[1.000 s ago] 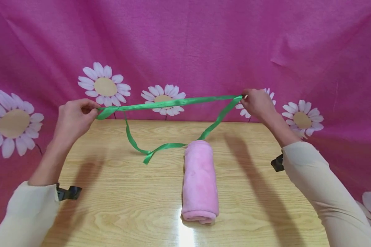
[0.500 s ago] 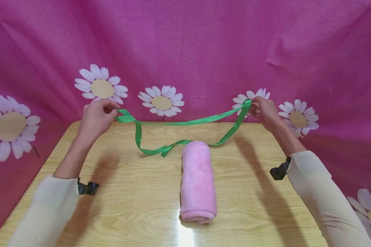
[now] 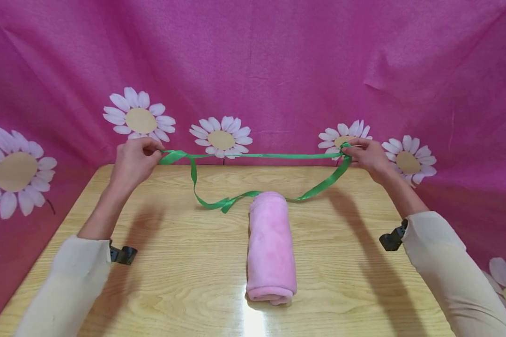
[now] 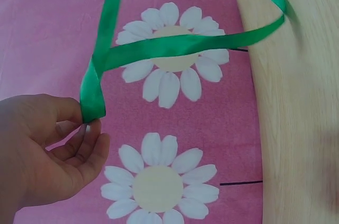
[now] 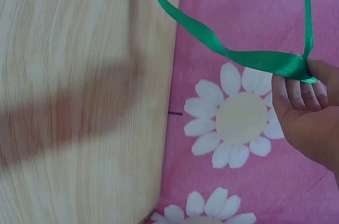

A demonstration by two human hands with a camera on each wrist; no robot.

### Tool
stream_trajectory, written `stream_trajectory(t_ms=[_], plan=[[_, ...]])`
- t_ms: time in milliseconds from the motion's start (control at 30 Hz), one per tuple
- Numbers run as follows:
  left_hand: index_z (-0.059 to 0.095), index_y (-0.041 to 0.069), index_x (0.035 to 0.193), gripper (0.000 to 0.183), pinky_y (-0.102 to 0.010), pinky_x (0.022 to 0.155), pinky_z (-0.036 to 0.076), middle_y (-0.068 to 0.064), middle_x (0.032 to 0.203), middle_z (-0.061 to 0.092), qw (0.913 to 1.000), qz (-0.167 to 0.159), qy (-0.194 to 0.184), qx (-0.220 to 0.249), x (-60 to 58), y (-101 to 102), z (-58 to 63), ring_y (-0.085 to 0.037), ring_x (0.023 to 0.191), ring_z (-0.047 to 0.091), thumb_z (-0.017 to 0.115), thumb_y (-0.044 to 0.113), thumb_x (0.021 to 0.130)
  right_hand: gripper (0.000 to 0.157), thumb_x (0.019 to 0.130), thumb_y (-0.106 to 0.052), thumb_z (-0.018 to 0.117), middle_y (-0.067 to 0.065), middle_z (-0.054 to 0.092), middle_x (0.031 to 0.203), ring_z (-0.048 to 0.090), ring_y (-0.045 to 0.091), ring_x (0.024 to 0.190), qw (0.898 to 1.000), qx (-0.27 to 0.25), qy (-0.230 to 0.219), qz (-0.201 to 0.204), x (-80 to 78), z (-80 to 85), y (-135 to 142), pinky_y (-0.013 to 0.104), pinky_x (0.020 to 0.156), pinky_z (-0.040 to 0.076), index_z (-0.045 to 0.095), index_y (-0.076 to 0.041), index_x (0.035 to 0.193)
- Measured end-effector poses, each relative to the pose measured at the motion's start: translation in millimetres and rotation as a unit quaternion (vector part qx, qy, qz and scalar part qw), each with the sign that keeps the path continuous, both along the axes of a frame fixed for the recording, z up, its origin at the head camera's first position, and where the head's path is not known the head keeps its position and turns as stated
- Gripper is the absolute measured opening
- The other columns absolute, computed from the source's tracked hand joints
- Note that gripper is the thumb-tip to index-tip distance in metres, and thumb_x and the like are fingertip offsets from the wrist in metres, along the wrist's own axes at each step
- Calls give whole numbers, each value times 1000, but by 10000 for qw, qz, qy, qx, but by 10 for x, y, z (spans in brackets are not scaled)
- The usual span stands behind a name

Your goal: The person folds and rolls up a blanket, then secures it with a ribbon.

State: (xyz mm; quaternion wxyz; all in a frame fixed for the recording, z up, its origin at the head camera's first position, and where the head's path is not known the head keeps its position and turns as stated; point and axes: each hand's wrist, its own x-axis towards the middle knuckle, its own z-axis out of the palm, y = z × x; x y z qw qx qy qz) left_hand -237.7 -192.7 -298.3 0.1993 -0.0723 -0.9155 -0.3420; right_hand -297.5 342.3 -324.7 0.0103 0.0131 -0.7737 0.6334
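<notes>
A shiny green ribbon [image 3: 295, 156] stretches nearly straight between both hands above the table's far edge. My left hand [image 3: 136, 161] pinches it between thumb and fingertip, where the ribbon folds over in the left wrist view [image 4: 93, 97]. On the other side my right hand [image 3: 368, 157] pinches the ribbon, the thumb pressing it on the fingers in the right wrist view [image 5: 294, 66]. The slack hangs in a low loop and passes behind the far end of a rolled pink towel [image 3: 271, 248]. One loose tip lies left of the roll.
The wooden table [image 3: 185, 281] carries the towel roll lengthwise near its middle. Behind it hangs a magenta cloth [image 3: 278, 70] printed with white daisies. Small black wrist cameras sit at both cuffs.
Both hands first shift rightward, the left more, and the ribbon sags. Then the right hand moves a little further right and the upper strand straightens. The towel stays put.
</notes>
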Motion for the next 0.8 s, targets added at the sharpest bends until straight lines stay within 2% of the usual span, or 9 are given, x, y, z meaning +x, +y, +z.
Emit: stream_trajectory(t_ms=[200, 267, 367, 433, 567, 733, 800], plan=[[74, -1, 99, 16, -31, 67, 42, -16, 89, 71, 9999, -36, -149, -17, -21, -26, -13, -25, 81, 60, 62, 4, 90, 8, 97, -9, 65, -8, 71, 79, 69, 3, 71, 9988, 468, 143, -2, 32, 25, 123, 24, 66, 57, 61, -5, 102], [74, -1, 100, 16, -32, 67, 42, -17, 90, 71, 9999, -76, -139, -33, -36, -35, -15, -26, 82, 60, 62, 5, 90, 2, 97, -6, 64, -6, 72, 78, 70, 5, 70, 9994, 279, 167, 108, 37, 38, 159, 25, 65, 57, 63, -6, 100], [74, -2, 100, 17, -34, 68, 42, -18, 91, 71, 9999, -59, -69, -117, -58, -65, -17, -28, 84, 60, 61, 4, 91, 10, 97, 1, 61, -1, 73, 77, 70, 8, 68, 9993, -20, 170, 333, 49, 70, 231, 27, 64, 57, 67, -6, 94], [74, -3, 101, 18, -35, 68, 42, -19, 91, 70, 9998, -25, -12, -179, -77, -94, -15, -29, 85, 60, 61, 4, 90, 12, 97, 1, 60, -1, 73, 77, 70, 7, 68, 9990, 119, 176, 383, 66, 97, 288, 26, 64, 57, 68, -7, 93], [74, -3, 102, 19, -32, 64, 42, -20, 91, 70, 9998, 65, -66, -201, -107, -154, -6, -30, 83, 61, 61, 3, 90, 7, 98, -7, 63, -7, 71, 79, 66, 2, 72, 9935, 1090, 267, 182, 103, 149, 412, 23, 65, 56, 68, -3, 97], [75, -2, 102, 18, -31, 61, 43, -20, 91, 71, 9995, 103, -139, -276, -134, -197, -9, -30, 82, 63, 62, 3, 91, 18, 99, -12, 63, -14, 68, 78, 64, 0, 72, 9749, 2191, 357, 164, 116, 216, 533, 20, 62, 53, 65, 5, 106], [75, -2, 101, 17, -32, 62, 43, -20, 90, 71, 9993, 80, -104, -336, -145, -202, -11, -31, 81, 63, 62, 3, 90, 24, 99, -14, 63, -15, 69, 80, 64, 1, 72, 9682, 2470, 347, 197, 127, 250, 566, 20, 59, 51, 63, 8, 109]])
